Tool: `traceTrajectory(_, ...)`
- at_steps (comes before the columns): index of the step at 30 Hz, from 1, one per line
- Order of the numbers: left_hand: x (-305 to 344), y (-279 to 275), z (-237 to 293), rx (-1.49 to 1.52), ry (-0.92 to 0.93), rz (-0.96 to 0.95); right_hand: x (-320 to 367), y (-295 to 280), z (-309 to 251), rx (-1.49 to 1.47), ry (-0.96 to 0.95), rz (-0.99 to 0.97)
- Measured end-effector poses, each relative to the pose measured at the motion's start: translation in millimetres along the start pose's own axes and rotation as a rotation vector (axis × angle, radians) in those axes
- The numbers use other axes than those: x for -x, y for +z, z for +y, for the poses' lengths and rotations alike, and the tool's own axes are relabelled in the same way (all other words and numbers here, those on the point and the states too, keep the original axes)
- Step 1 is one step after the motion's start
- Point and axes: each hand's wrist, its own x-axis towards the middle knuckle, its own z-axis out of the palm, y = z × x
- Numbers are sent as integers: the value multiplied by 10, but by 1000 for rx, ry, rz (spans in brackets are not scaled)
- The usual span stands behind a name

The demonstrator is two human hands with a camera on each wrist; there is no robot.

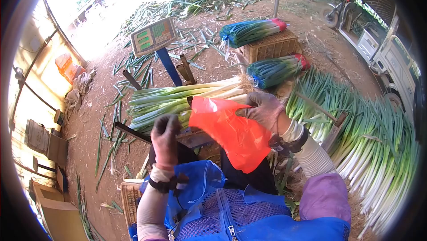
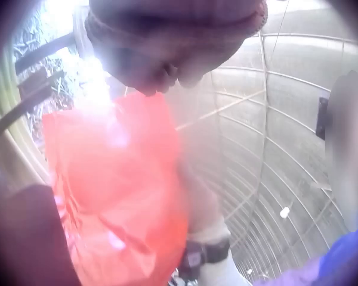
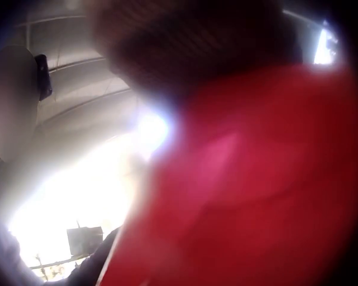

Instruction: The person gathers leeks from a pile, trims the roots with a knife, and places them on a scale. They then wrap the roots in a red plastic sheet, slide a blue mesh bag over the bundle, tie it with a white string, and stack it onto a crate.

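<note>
A thin, crinkled red plastic bag (image 1: pixel 231 130) hangs over the person's lap, slanting down to the right. The gloved right hand (image 1: pixel 266 111) pinches its upper right edge. Left of the bag is the gloved left hand (image 1: pixel 164 141), raised with bent fingers and a small gap to the bag's edge. In the left wrist view, the left hand's fingertips (image 2: pixel 161 83) overlap the top of the bag (image 2: pixel 119 179). The right wrist view is mostly filled by the blurred bag (image 3: pixel 244 179). Just beyond the hands lies a pile of green onions (image 1: pixel 169 103) with roots to the right.
A digital scale display (image 1: pixel 153 36) stands on a blue post ahead. Two wrapped onion bundles (image 1: pixel 249 32) with red ends lie near a wicker crate (image 1: pixel 271 47). Many loose onions (image 1: pixel 356 134) cover the right side. Cardboard boxes (image 1: pixel 58 210) stand at left, a vehicle (image 1: pixel 382 50) at far right.
</note>
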Motion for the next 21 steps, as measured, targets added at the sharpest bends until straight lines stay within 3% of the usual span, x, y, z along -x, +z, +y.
traceTrajectory(2, 193, 167, -64, -75, -9, -93, -67, 27, 147, -2, -43, 63)
traceTrajectory(4, 301, 455, 44, -91, -210, -267, 11, 35, 28, 7, -40, 49)
traceTrajectory(7, 207, 750, -112, 170, -365, -337, 24, 216, 78, -39, -115, 11)
traceTrajectory(10, 35, 829, -247, 243, -409, -381, 21, 311, 226, -260, -137, -31)
traceTrajectory(14, 74, 887, -248, 149, -296, -431, 72, 326, 254, -572, -151, -49)
traceTrajectory(17, 52, 857, -315, -47, -224, -378, 56, 295, 361, -211, -148, 46)
traceTrajectory(20, 0, 740, -349, -70, -137, -274, 23, 165, 440, -79, -302, 477)
traceTrajectory(21, 7, 665, -304, -53, -213, -238, 20, 60, 440, -267, -159, 474)
